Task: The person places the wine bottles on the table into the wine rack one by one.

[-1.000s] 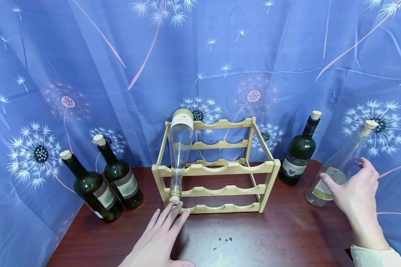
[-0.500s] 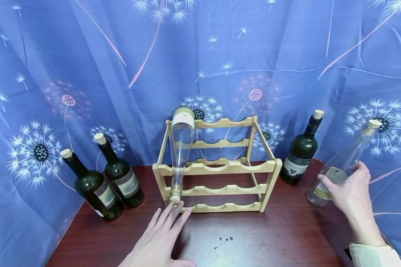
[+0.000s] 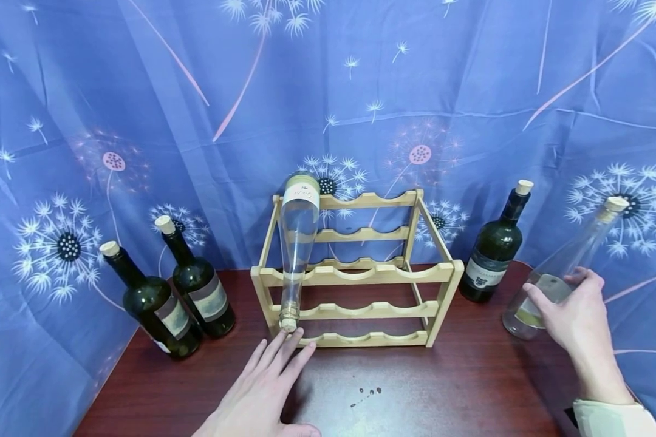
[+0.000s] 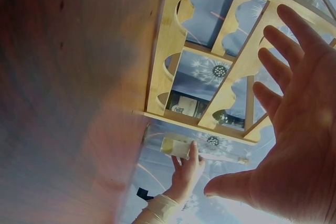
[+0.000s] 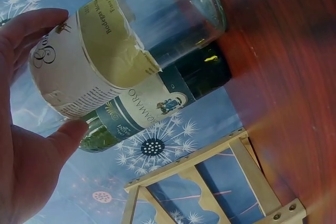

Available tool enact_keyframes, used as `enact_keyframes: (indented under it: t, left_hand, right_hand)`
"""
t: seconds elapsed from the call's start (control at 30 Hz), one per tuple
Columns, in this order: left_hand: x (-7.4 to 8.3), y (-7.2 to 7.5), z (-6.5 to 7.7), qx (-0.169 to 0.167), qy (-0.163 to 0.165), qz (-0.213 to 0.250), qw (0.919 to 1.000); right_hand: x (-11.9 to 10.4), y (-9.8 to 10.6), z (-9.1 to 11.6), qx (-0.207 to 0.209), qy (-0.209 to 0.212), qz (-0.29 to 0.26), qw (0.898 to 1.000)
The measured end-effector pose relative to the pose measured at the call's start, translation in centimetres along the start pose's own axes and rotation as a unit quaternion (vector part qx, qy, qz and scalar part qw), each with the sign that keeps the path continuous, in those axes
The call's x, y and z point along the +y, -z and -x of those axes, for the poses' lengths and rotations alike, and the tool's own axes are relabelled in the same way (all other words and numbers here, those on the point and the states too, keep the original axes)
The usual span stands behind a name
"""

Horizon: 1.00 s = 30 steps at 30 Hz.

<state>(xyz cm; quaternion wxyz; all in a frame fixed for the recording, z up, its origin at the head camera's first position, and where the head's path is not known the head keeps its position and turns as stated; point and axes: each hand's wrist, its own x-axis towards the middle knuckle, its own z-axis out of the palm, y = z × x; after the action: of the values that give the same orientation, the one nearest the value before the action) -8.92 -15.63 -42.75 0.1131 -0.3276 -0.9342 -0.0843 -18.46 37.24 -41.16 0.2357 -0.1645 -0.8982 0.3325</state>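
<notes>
A clear glass bottle (image 3: 299, 227) with a cork lies tilted in the left slot of the wooden wine rack (image 3: 377, 276), neck toward me. My left hand (image 3: 262, 388) is spread, its straight fingertips right at that bottle's cork (image 3: 288, 325). On the right, a second clear wine bottle (image 3: 587, 243), corked, stands on the table. My right hand (image 3: 576, 321) holds it around the label. In the right wrist view, fingers and thumb lie on opposite sides of the label (image 5: 97, 59), and the bottle's base is at the tabletop.
A dark green corked wine bottle (image 3: 483, 261) stands between the rack and the right hand. Two more dark bottles, one nearer (image 3: 147, 297) and one farther (image 3: 197, 285), stand at the left. Small dark spots (image 3: 369, 391) mark the table. A blue curtain (image 3: 361, 73) hangs behind.
My right hand has moved slightly left and closed in around the clear bottle. The left hand stays by the cork, and the view has shifted slightly.
</notes>
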Motion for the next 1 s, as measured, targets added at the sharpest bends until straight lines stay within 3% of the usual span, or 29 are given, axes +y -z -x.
enact_keyframes:
  t: [0.53,1.0]
  left_hand:
    - [0.0,0.2,-0.1,0.007,-0.006,-0.001,1.0]
    - [0.0,0.0,0.0,0.001,-0.001,-0.001,1.0]
  right_hand:
    - [-0.7,1.6,0.4,-0.064,-0.021,0.038,0.997]
    - [-3.9,3.2,2.2,-0.098,0.006,0.086,0.992]
